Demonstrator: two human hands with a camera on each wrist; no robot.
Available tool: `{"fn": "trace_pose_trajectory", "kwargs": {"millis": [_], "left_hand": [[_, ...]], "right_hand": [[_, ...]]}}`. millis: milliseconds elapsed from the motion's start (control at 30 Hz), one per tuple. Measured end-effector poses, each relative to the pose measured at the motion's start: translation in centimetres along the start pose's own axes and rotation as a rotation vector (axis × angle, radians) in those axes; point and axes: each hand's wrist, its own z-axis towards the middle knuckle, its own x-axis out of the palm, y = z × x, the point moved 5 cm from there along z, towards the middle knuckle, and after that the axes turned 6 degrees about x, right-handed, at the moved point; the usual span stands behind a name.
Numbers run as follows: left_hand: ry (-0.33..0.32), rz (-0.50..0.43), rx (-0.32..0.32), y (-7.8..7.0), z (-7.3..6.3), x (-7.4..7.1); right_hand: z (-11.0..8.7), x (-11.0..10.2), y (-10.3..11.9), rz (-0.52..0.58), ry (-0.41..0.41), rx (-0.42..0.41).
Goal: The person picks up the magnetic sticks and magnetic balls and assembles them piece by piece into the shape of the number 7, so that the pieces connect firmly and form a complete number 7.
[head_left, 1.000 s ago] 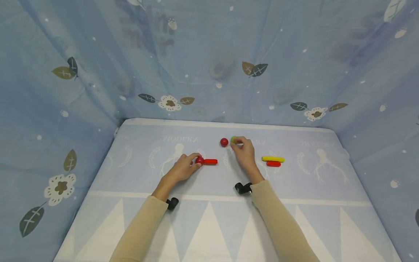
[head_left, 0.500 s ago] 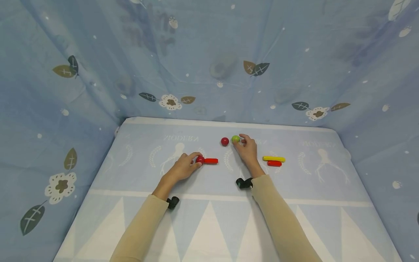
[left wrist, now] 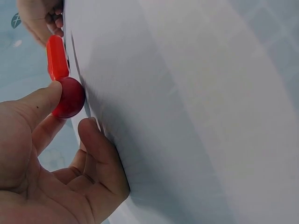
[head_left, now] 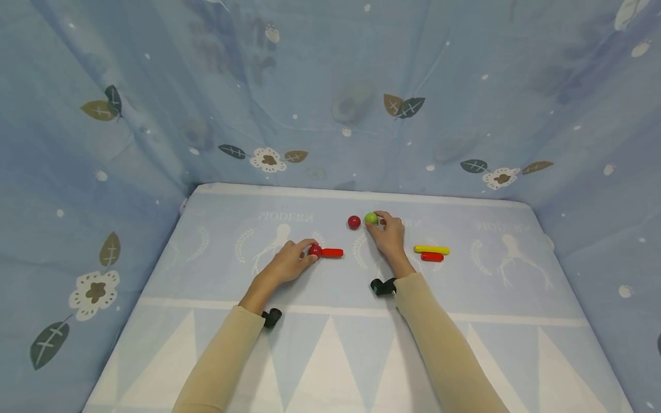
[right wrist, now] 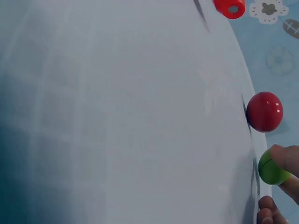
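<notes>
Thumb and forefinger of my left hand [head_left: 289, 263] pinch a dark red ball [left wrist: 71, 98]. A short bright red rod [head_left: 332, 253] reaches rightward from that ball, its near end right at the ball's surface. My right hand [head_left: 389, 235] pinches a green ball [right wrist: 272, 169] between thumb and forefinger, low over the cloth. The thumb covers part of the green ball in the right wrist view. Just left of it, a second red ball [head_left: 353, 222] sits on the cloth, a small gap between the two.
Right of my right hand, a yellow rod [head_left: 431, 250] lies alongside a shorter red rod [head_left: 432, 257]. A pale blue patterned cloth [head_left: 330, 287] covers the table, and blue printed curtains [head_left: 310, 103] rise behind and at both sides.
My right hand has shifted slightly right around the green ball, so more of the ball shows. The left hand, its red ball and the rods stay put.
</notes>
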Motion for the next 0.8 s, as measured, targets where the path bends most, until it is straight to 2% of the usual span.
{"fn": "trace_pose_trajectory", "kwargs": {"millis": [267, 533, 800], "left_hand": [[0.006, 0.003, -0.002, 0.2, 0.0, 0.1], [0.004, -0.008, 0.012, 0.3, 0.1, -0.1], [0.011, -0.010, 0.014, 0.0, 0.2, -0.1]], "right_hand": [[-0.9, -1.1, 0.5, 0.125, 0.036, 0.045], [-3.0, -1.8, 1.6, 0.146, 0.121, 0.074], [-5.1, -1.3, 1.1, 0.181, 0.182, 0.083]]}}
